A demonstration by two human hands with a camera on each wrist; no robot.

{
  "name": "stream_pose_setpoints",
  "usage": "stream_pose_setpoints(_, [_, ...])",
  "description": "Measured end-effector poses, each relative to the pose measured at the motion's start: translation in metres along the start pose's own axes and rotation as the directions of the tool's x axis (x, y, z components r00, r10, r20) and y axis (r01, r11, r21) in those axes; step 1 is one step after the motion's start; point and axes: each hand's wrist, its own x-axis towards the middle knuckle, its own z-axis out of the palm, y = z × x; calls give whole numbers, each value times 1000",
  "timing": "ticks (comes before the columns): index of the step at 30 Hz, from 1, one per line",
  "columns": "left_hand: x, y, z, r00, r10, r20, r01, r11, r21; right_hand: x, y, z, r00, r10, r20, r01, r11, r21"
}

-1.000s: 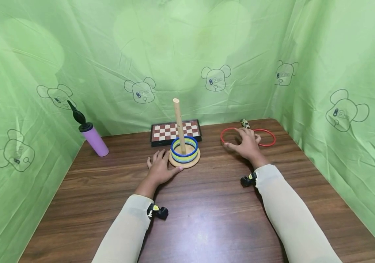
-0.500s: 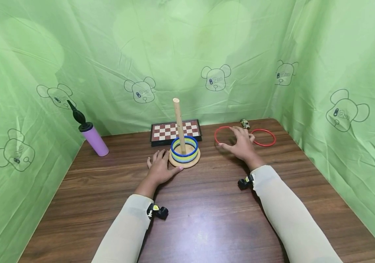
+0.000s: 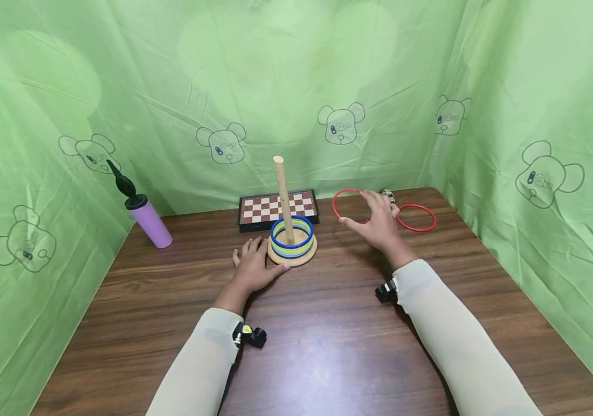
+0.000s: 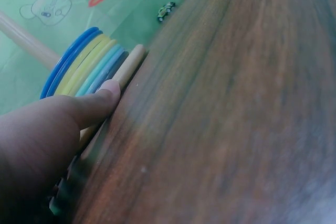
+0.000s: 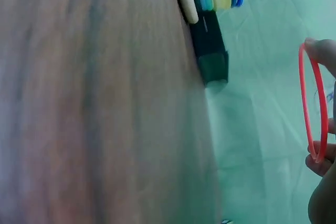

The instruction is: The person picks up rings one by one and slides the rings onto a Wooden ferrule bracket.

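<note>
My right hand (image 3: 380,222) pinches the red ring (image 3: 345,205) clear of the tabletop (image 3: 327,346); I should level it over the peg (image 3: 283,196); my left hand (image 3: 252,267), fingers flat, steadies the base (image 3: 296,257).

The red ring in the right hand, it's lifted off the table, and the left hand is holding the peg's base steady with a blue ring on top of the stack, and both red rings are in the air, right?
Not quite. Only one red ring is up, held by the right hand. The other red ring lies flat on the table, as the head view shows. The left hand does touch the base, and a blue ring tops the stack.
</note>
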Motion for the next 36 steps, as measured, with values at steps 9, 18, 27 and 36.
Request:
stream_pose_setpoints(9, [-1, 1, 0, 1000, 0, -12, 0, 1000, -3, 6, -40, -15, 995, -44, -85, 52, 995, 86])
stream_pose_setpoints(18, [-2, 2, -1, 1000, -2, 3, 2, 1000, -12, 12, -87, -26, 995, -38, -93, 57, 975, 214])
stream_pose_setpoints(27, [1, 1, -1, 1000, 1, -17, -1, 1000, -15, 29, -128, -40, 989, -75, -129, 106, 961, 257])
stream_pose_setpoints(36, [0, 0, -1, 1000, 7, -12, -7, 1000, -28, 39, -156, -38, 967, -161, -196, 213, 934, 285])
